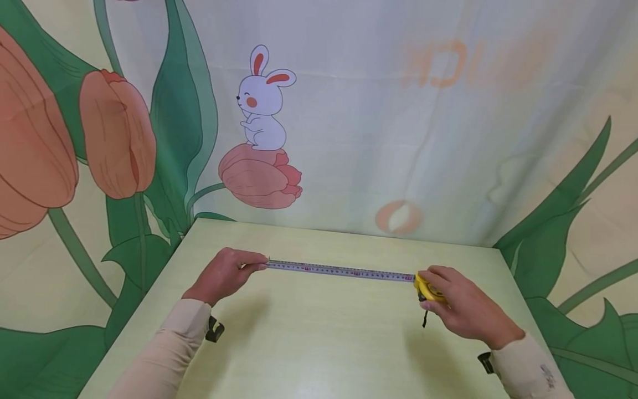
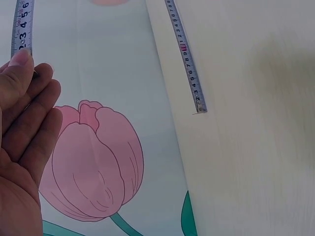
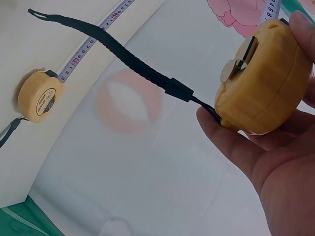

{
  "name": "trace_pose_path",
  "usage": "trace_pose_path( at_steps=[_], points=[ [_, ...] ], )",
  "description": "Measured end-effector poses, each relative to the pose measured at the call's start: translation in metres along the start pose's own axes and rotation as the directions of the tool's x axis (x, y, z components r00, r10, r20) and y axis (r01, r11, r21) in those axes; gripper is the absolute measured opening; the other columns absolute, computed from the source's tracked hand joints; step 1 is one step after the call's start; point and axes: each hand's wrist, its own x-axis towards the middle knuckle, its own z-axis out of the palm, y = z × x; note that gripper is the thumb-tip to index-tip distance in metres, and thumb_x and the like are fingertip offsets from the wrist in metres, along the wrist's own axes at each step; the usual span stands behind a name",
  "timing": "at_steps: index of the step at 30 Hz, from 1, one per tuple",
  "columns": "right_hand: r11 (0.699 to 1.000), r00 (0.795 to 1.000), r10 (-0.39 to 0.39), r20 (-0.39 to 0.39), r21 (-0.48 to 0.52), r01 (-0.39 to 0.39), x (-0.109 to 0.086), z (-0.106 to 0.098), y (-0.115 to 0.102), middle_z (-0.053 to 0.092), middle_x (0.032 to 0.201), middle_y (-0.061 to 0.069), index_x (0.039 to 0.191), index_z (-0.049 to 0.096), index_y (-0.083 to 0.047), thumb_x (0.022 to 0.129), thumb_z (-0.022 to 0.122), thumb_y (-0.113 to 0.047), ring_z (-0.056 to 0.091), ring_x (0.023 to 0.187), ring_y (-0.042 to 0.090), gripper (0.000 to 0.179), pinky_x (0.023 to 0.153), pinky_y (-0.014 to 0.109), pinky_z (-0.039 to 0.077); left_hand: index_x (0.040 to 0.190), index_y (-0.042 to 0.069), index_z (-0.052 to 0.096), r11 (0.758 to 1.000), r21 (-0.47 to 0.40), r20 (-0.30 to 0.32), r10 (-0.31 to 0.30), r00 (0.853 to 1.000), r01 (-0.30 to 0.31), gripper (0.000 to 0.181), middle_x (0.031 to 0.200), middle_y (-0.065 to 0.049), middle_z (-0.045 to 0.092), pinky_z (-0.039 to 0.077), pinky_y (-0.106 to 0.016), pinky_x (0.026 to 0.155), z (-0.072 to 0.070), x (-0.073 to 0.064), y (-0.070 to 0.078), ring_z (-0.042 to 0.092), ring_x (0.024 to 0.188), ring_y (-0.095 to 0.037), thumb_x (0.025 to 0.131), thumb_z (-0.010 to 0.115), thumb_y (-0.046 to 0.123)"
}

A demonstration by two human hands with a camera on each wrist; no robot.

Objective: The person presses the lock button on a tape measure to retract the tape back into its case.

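My left hand (image 1: 224,274) pinches the end of a steel tape measure blade (image 1: 339,270) between thumb and fingers. Up close in the left wrist view, the thumb presses on the blade's start (image 2: 22,37). On the right, my right hand (image 1: 463,305) grips a yellow tape measure case (image 1: 430,289). A black wrist strap (image 3: 128,59) hangs from the case in the right wrist view. The blade is drawn out straight between both hands. Both wrist views also show a second blade (image 2: 189,69), lying on the table and running from another yellow tape measure (image 3: 42,97).
The pale table (image 1: 319,338) reaches back to a curtain (image 1: 349,138) printed with tulips and a white rabbit. Curtain fabric also hangs along the table's left and right sides. A black band (image 1: 215,330) sits at the left wrist, another (image 1: 485,363) at the right.
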Motion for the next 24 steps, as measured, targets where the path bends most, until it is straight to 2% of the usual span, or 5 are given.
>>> trace_pose_path(
  at_steps=[24],
  points=[
    [1.0,1.0,0.003,0.001,0.001,-0.003,0.0018,0.0005,-0.0004,0.057,0.131,0.01,0.135,0.056,-0.008,0.092,0.071,-0.027,0.058,0.109,0.021,0.049,0.092,0.043,0.057,0.113,0.018,0.076,0.999,0.006,-0.004,0.04,0.999,-0.04,0.026,0.104,-0.001,0.078,0.06,-0.041,0.087,0.0019,0.003,0.0044,0.075,0.097,-0.018,0.087,0.074,0.019]
  ],
)
